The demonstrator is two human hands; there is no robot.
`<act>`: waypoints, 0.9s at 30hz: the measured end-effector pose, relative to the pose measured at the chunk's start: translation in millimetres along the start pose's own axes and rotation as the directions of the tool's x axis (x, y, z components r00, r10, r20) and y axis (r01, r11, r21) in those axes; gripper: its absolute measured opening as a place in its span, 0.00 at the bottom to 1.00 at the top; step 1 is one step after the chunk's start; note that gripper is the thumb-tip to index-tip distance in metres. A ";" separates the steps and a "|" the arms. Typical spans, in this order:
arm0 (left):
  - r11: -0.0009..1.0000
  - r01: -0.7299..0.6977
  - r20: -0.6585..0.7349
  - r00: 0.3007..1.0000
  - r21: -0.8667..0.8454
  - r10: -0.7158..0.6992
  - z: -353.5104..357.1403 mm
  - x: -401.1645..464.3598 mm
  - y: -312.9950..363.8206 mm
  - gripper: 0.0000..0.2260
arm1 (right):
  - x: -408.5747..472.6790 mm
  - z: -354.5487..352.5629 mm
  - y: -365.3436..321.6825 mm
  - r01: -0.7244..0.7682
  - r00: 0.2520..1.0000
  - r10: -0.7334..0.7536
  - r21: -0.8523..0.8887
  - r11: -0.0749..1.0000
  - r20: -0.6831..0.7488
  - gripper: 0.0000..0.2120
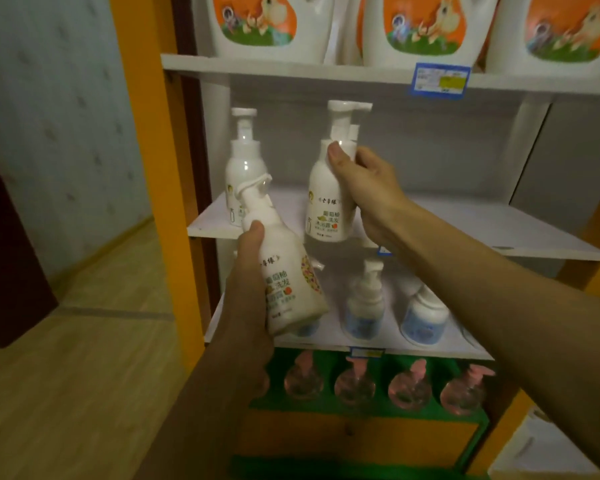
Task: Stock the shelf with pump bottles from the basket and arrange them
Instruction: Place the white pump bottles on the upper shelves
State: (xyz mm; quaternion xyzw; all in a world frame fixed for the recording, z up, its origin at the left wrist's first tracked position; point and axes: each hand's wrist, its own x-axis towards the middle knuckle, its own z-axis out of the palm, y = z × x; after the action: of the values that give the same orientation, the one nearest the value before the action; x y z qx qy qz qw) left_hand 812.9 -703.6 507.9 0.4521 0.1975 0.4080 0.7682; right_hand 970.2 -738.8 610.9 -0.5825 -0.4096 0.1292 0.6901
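Observation:
My right hand (364,188) grips a white pump bottle (326,202) by its shoulder, upright, over the front edge of the middle white shelf (465,230). A second pump head shows just behind that bottle's top, so another bottle may be behind it. My left hand (250,289) holds another white pump bottle (284,271) tilted to the left, in front of the shelf below. One more white pump bottle (243,168) stands at the left end of the middle shelf. No basket is in view.
Large white jugs (267,22) with orange labels fill the top shelf. Blue-labelled pump bottles (423,317) stand on the lower shelf, and pink pump bottles (409,386) on the green one below. An orange post (153,168) frames the unit's left side; wooden floor lies to the left.

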 end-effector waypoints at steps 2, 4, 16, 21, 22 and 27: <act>1.000 -0.013 -0.012 1.000 0.001 0.013 -4.5 4.8 5.9 0.17 | 11.4 4.6 4.9 0.003 1.000 -0.003 -0.003 1.000 0.020 0.08; 1.000 -0.004 -0.027 1.000 -0.010 0.004 -6.8 3.9 10.3 0.16 | 20.9 8.5 9.6 -0.002 0.999 0.002 -0.001 1.000 0.037 0.10; 1.000 -0.015 -0.157 0.987 0.017 0.017 -20.2 8.1 2.1 0.37 | 46.8 30.3 30.6 -0.053 0.996 0.049 0.055 0.997 0.073 0.13; 0.998 0.064 -0.112 0.992 0.004 -0.063 -22.3 10.1 -8.9 0.33 | 50.7 32.3 31.4 -0.058 0.994 0.054 0.042 0.997 0.095 0.13; 0.997 0.069 -0.106 0.992 0.018 -0.066 -22.8 10.7 -9.9 0.33 | 51.3 31.6 31.6 -0.062 0.994 0.059 0.031 0.998 0.095 0.12; 0.998 0.060 -0.099 0.993 0.023 -0.058 -22.1 9.9 -10.9 0.28 | 47.1 30.5 29.0 -0.122 0.986 0.125 -0.036 0.992 0.108 0.22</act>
State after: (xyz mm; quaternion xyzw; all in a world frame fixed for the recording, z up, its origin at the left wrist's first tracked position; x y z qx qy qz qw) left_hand 808.7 -686.6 487.8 0.4353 0.2536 0.4043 0.7633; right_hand 986.7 -678.3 603.6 -0.6087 -0.4120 0.1977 0.6486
